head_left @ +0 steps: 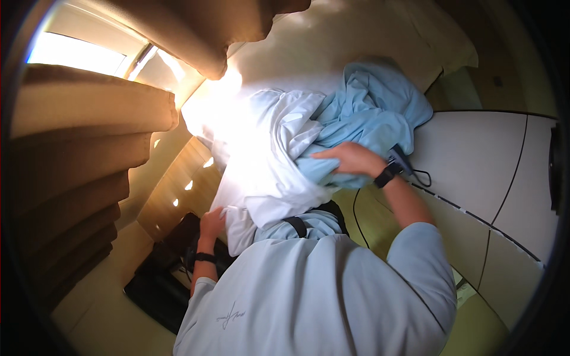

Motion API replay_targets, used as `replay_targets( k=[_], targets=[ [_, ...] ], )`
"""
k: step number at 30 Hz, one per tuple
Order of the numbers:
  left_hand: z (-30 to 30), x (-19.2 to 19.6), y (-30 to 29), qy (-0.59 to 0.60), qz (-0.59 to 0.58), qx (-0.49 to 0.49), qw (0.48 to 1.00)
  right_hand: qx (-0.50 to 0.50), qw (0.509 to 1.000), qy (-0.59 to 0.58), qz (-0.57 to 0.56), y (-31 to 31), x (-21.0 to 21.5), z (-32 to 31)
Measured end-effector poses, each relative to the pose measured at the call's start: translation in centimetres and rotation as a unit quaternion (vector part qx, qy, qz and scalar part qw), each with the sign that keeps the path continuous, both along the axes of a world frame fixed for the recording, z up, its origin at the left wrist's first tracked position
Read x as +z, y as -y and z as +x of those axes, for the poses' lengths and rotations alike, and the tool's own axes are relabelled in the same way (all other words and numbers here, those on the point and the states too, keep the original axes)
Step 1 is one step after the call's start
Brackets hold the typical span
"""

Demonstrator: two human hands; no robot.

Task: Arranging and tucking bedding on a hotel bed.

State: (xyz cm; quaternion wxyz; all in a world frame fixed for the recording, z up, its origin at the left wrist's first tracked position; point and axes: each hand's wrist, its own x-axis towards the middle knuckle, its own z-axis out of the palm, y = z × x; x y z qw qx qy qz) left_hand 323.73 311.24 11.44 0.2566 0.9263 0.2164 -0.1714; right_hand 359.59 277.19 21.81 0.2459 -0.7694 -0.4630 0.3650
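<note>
I hold a big crumpled bundle of cloth in front of my chest. My right hand [351,159], with a black watch on its wrist, grips the light blue cloth [374,104] where it meets the white sheet [267,154]. My left hand [212,222], wearing a black wristband, clutches the lower edge of the white sheet. Strong light washes out the sheet's left side. My light blue shirt [309,291] fills the lower middle, with a black strap [297,225] across the chest.
Brown curtains [77,148] hang on the left beside a bright window [77,53]. A wooden panel [178,190] and a black object [160,279] lie below my left hand. White panels [481,160] and a black cable [418,175] are on the right.
</note>
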Motion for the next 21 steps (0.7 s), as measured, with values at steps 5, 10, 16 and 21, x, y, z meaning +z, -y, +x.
replay_targets(
  k=[5, 10, 16, 21],
  targets=[
    [-5.5, 1.0, -3.0, -0.089, 0.095, 0.059, 0.99, -0.135, 0.989, 0.047, -0.022, 6.1, 1.7, 6.6],
    [-12.8, 1.6, -5.1, -0.177, 0.219, 0.21, 0.936, -0.338, 0.868, 0.363, -0.004, 16.7, 4.5, 13.6],
    [-11.8, 0.0, -3.1, -0.059, 0.176, 0.273, 0.944, -0.479, 0.667, 0.542, -0.178, 18.4, 2.3, 13.9],
    [-6.1, 0.6, 0.1, 0.126, -0.236, 0.383, 0.884, -0.311, 0.807, 0.459, -0.203, 16.6, -8.2, 11.0]
  ],
)
